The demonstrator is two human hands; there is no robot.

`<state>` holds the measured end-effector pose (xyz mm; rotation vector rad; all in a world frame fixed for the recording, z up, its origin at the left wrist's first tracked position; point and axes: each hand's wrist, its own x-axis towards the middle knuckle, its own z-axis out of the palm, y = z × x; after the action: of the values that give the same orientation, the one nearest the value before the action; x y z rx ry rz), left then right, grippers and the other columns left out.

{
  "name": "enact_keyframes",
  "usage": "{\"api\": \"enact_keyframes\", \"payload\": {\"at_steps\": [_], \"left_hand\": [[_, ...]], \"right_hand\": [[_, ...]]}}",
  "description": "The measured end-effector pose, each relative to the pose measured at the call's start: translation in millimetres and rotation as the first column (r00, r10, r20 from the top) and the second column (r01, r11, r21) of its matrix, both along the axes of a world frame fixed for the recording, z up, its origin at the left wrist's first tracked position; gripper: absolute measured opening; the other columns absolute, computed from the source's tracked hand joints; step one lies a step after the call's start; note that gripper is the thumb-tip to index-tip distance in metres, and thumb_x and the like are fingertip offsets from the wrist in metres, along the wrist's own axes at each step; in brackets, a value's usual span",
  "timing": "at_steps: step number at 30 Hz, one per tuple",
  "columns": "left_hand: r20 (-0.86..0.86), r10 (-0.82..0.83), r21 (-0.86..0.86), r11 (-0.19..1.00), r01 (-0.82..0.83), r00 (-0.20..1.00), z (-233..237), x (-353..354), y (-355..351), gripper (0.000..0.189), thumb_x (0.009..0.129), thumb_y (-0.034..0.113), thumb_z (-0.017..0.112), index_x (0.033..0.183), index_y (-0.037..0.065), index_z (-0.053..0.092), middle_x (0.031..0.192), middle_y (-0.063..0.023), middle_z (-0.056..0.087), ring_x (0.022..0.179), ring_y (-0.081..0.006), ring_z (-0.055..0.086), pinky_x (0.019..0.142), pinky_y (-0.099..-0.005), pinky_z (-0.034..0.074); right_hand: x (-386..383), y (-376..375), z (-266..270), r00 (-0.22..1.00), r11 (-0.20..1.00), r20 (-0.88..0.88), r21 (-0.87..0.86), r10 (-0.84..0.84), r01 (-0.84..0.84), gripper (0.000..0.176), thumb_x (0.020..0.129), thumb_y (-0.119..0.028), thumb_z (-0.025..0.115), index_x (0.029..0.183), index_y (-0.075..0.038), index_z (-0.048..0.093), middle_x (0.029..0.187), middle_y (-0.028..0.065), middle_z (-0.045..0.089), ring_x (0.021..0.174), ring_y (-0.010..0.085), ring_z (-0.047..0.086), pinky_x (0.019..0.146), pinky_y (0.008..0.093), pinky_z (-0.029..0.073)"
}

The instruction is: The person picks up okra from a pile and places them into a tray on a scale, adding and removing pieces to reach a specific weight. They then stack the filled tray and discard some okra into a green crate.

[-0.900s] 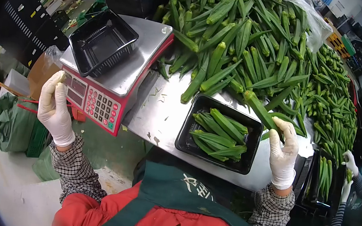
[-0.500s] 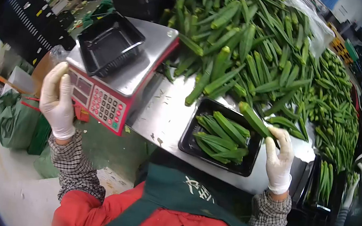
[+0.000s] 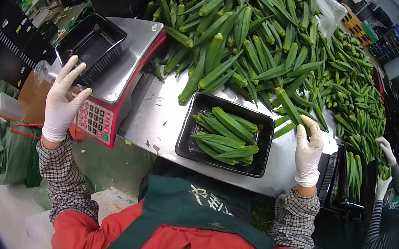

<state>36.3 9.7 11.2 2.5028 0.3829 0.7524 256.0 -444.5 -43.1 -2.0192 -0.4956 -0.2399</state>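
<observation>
My left hand [image 3: 65, 99], in a white glove, is open with its fingers spread. Its fingertips are right at the near edge of a black plastic tray [image 3: 98, 56] standing on a scale [image 3: 137, 45]. My right hand [image 3: 310, 151], gloved too, pinches one end of an okra pod [image 3: 287, 105], whose other end points up and left toward the heap. Left of that hand, on the metal table, a second black tray [image 3: 227, 101] contains several okra pods [image 3: 232, 126] lying side by side.
A large okra heap [image 3: 251, 35] covers the table's far side and extends right. At the right edge, a co-worker's gloved hands [image 3: 382, 186] hold okra near another filled tray [image 3: 353, 175]. Green bags [image 3: 6, 154] stand on the floor at left.
My left hand has opened wider and reached the tray on the scale. The okra pod stays in my right hand, now beyond the right side of the filled tray. The whole view has shifted.
</observation>
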Motion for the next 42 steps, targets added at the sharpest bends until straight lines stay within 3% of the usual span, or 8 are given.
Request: {"api": "enact_keyframes", "payload": {"at_steps": [10, 12, 16, 19, 22, 28, 34, 42], "left_hand": [[0.441, 0.276, 0.123, 0.924, -0.362, 0.854, 7, -51, 23, 0.014, 0.088, 0.002, 0.062, 0.101, -0.005, 0.063, 0.101, -0.0076, 0.064, 0.091, -0.0156, 0.059, 0.086, -0.0271, 0.045], [0.467, 0.397, 0.097, 0.866, -0.491, 0.79, 9, -71, 27, 0.012, 0.087, 0.002, 0.063, 0.098, -0.004, 0.063, 0.1, -0.0082, 0.064, 0.089, -0.0155, 0.059, 0.084, -0.027, 0.046], [0.47, 0.408, 0.235, 0.797, -0.556, 0.783, 9, -100, 29, 0.015, 0.086, 0.003, 0.065, 0.101, -0.002, 0.064, 0.1, -0.0058, 0.064, 0.085, -0.0119, 0.058, 0.077, -0.0236, 0.046], [0.46, 0.434, 0.164, 0.816, -0.555, 0.775, 5, -101, 22, 0.012, 0.085, 0.0, 0.064, 0.097, -0.002, 0.063, 0.098, -0.0091, 0.065, 0.089, -0.0181, 0.061, 0.084, -0.0282, 0.046], [0.442, 0.444, 0.185, 0.805, -0.563, 0.78, 2, -100, 18, 0.012, 0.085, 0.0, 0.063, 0.097, -0.002, 0.064, 0.098, -0.0091, 0.065, 0.09, -0.0185, 0.061, 0.084, -0.0287, 0.046], [0.462, 0.444, 0.186, 0.798, -0.574, 0.767, 3, -102, 18, 0.013, 0.086, -0.001, 0.061, 0.098, -0.003, 0.063, 0.099, -0.0099, 0.065, 0.088, -0.0187, 0.062, 0.081, -0.0288, 0.048], [0.485, 0.447, 0.19, 0.785, -0.59, 0.752, 2, -110, 10, 0.013, 0.086, -0.001, 0.061, 0.099, -0.003, 0.063, 0.101, -0.0103, 0.064, 0.09, -0.0199, 0.061, 0.083, -0.0301, 0.048], [0.51, 0.529, 0.156, 0.719, -0.678, 0.678, 6, -153, 10, 0.011, 0.085, -0.002, 0.062, 0.096, -0.003, 0.063, 0.1, -0.0103, 0.065, 0.09, -0.0191, 0.061, 0.082, -0.0283, 0.047]], "right_hand": [[3, -7, -3, 0.998, 0.996, 0.036, -0.067, -0.053, 0.055, 0.019, 0.085, 0.001, 0.058, 0.104, 0.002, 0.06, 0.097, 0.0095, 0.059, 0.093, 0.0181, 0.056, 0.084, 0.0284, 0.044], [6, -16, -11, 0.912, 0.919, 0.41, -0.36, 0.004, 0.158, 0.02, 0.085, 0.0, 0.058, 0.105, 0.002, 0.059, 0.098, 0.0099, 0.058, 0.093, 0.0173, 0.055, 0.083, 0.0283, 0.043], [-33, -4, -2, 0.925, 0.915, -0.359, -0.317, 0.128, -0.249, 0.016, 0.084, -0.009, 0.065, 0.095, 0.001, 0.064, 0.083, 0.0095, 0.061, 0.075, 0.0192, 0.058, 0.071, 0.0323, 0.046], [-47, 4, -28, 0.887, 0.892, -0.418, -0.298, 0.197, -0.339, 0.022, 0.087, -0.019, 0.062, 0.092, 0.003, 0.064, 0.077, 0.0022, 0.063, 0.065, 0.0124, 0.056, 0.062, 0.0257, 0.045], [-45, 7, -15, 0.544, 0.964, -0.796, 0.232, 0.265, -0.13, 0.024, 0.086, -0.014, 0.059, 0.101, 0.005, 0.062, 0.084, 0.0023, 0.064, 0.07, 0.0126, 0.057, 0.065, 0.0262, 0.046], [-47, 83, 53, 0.724, 0.919, -0.574, 0.316, 0.382, -0.234, 0.029, 0.09, -0.026, 0.053, 0.085, 0.001, 0.061, 0.078, 0.0019, 0.059, 0.071, 0.0092, 0.053, 0.067, 0.0228, 0.043], [-22, 231, 59, 0.507, 0.766, -0.576, 0.513, 0.641, -0.386, 0.034, 0.09, -0.031, 0.057, 0.074, -0.001, 0.053, 0.073, 0.0033, 0.051, 0.068, 0.0115, 0.051, 0.064, 0.0275, 0.049], [10, 229, 63, 0.66, 0.812, -0.479, 0.26, 0.579, -0.523, 0.045, 0.09, -0.037, 0.055, 0.116, 0.001, 0.056, 0.105, 0.0076, 0.061, 0.093, 0.0184, 0.06, 0.077, 0.0301, 0.048]]}}
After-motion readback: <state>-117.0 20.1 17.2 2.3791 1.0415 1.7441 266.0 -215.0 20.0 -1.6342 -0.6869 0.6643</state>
